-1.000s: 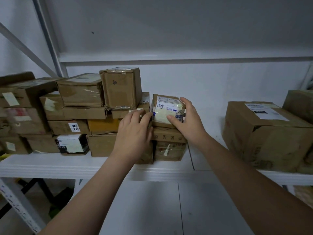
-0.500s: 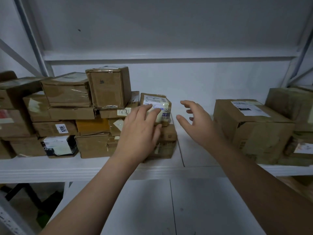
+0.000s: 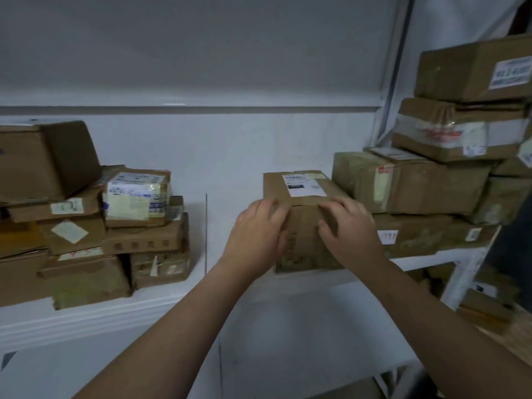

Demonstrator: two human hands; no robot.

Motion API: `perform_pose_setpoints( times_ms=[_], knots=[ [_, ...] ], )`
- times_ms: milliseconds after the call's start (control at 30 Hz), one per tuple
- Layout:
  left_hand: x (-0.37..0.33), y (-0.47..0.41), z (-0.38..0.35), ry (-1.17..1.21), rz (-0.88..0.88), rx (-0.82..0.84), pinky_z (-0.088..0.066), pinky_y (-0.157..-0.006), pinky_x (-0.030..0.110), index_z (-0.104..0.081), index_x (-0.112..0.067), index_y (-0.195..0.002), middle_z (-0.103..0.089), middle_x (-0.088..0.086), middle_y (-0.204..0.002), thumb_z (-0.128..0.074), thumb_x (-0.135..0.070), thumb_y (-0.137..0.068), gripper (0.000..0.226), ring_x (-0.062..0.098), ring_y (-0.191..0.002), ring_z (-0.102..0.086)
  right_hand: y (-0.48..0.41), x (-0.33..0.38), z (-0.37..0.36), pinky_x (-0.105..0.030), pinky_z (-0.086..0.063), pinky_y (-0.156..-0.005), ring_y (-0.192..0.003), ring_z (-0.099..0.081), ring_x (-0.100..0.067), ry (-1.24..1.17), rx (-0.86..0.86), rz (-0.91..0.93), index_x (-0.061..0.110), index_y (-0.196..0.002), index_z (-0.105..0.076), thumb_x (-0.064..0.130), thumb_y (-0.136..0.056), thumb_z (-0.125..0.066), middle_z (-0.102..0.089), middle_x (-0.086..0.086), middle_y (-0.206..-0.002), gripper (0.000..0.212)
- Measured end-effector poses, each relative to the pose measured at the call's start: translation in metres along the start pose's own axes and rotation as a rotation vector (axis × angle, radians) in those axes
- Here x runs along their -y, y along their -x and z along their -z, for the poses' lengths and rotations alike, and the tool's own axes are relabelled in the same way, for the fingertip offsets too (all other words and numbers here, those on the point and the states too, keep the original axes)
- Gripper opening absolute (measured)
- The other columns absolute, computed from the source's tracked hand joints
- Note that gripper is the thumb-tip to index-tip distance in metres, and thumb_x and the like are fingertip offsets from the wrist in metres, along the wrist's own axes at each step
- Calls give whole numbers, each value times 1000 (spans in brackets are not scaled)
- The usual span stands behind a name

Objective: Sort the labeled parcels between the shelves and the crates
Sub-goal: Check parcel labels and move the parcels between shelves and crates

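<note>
The box (image 3: pixel 303 240) stands on the shelf (image 3: pixel 218 240) between the left stack (image 3: pixel 144 226) and the right stack (image 3: pixel 431 182); our left hand (image 3: pixel 256 237) and right hand (image 3: pixel 351 228) grip its top front edge, fingers curled over it.

Pale wall (image 3: pixel 230 151) behind — tan wood-like surface (image 3: pixel 516 338) low at right.

Bare left hand (image 3: pixel 256 237); bare right hand (image 3: pixel 352 230); bare forearms (image 3: pixel 184 326)

White shelf (image 3: pixel 221 214), pale wall (image 3: pixel 244 145)
</note>
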State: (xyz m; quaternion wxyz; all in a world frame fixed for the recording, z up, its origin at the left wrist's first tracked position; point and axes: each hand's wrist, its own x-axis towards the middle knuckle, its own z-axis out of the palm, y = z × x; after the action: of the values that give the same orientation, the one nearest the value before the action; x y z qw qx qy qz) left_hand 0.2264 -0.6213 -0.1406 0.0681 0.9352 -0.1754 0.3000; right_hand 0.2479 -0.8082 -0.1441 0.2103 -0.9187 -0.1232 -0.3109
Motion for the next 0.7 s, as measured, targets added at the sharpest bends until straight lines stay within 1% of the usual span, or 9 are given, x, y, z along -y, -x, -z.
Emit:
perform_pose_setpoints(
  times_ms=[100,167,300,400,500,533,567,633,700],
  knots=[
    [-10,-23,-16,-75,1,76,-24,-111,41,-22,-26,-149,-18,9,-156,-52,-43,-92,67,30,-139,-23,-2,-24,7,-42,-30,-106,-126,-39,-29,21,52,-56,16,-131,-55,25,-90,-56,-47,-11,-137,42],
    [-14,-29,-24,-117,22,138,-18,-114,43,-16,-31,-150,-7,5,-159,-49,-50,-92,69,31,-143,-13,-2,-33,9,-42,-31,-106,-127,-36,-30,1,88,-64,18,-135,-51,26,-91,-54,-43,-12,-139,45],
    [-21,-18,-32,-27,146,131,-25,-112,42,-20,-31,-149,-20,6,-156,-45,-47,-95,61,31,-142,-16,3,-36,10,-41,-36,-103,-124,-37,-29,-81,120,-26,23,-139,-48,29,-93,-52,-40,-13,-136,46],
    [-26,-3,-29,33,185,42,-32,-107,41,-30,-29,-146,-28,7,-152,-47,-42,-95,56,33,-137,-26,7,-32,9,-25,-37,-93,-109,-44,-15,-276,75,-11,20,-125,-56,30,-93,-56,-38,-7,-131,34],
    [-34,13,-25,135,217,-11,-35,-104,39,-33,-27,-145,-26,7,-153,-48,-40,-95,54,31,-134,-32,9,-24,10,-4,-34,-76,-92,-48,-6,-456,-27,-31,20,-102,-61,31,-91,-60,-37,0,-115,15],
    [-37,20,-24,171,229,-26,-37,-103,38,-34,-26,-145,-24,6,-153,-49,-40,-95,54,29,-135,-31,10,-22,11,-1,-35,-73,-88,-49,-3,-508,-61,-46,20,-98,-59,31,-90,-61,-38,0,-112,14],
    [-40,27,-23,205,241,-45,-37,-103,38,-36,-24,-144,-24,6,-153,-50,-39,-94,54,27,-136,-30,10,-21,11,-2,-36,-72,-86,-49,0,-557,-82,-68,20,-100,-57,32,-90,-62,-40,-1,-111,16],
    [-46,40,-23,263,255,-96,-37,-106,40,-45,-20,-138,-25,7,-153,-53,-37,-93,49,28,-137,-31,10,-19,13,-9,-40,-76,-89,-51,-1,-663,-48,-151,18,-118,-50,36,-90,-61,-43,-5,-120,36],
    [-53,50,-22,354,310,-154,-39,-105,46,-55,-18,-127,-22,11,-153,-56,-34,-92,38,32,-136,-33,11,-19,12,-26,-44,-91,-109,-52,-14,-716,66,-250,16,-137,-39,43,-89,-61,-43,-6,-131,60]
  ],
)
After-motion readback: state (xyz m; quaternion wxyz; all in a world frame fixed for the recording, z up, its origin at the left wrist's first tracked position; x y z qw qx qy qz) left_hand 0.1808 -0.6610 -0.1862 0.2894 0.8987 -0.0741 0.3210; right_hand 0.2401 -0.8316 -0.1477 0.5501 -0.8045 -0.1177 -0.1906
